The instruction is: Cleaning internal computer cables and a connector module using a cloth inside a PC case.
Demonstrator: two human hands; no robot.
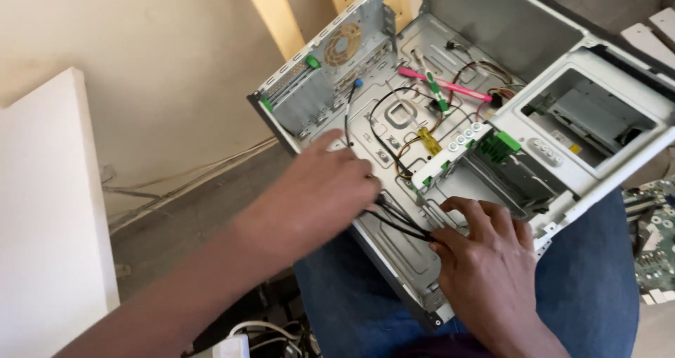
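- Pinching a bundle of thin black cables (401, 221): left hand (330, 189) at one end, fingers closed on it.
- Grasping the same bundle at its other end: right hand (485, 259), fingertips curled over the wires.
- Stretched low across the bare metal floor of an open grey computer case (492, 28), resting on blue-trousered knees.
- Farther right: green-clipped drive cage (503, 158), then a green circuit board (657, 238) at the edge.

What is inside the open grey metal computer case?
Inside the open grey metal computer case: black cables held by both hands, a pink tool, a green-handled tool, and a green-tabbed drive cage. The left hand covers the cables' ends.
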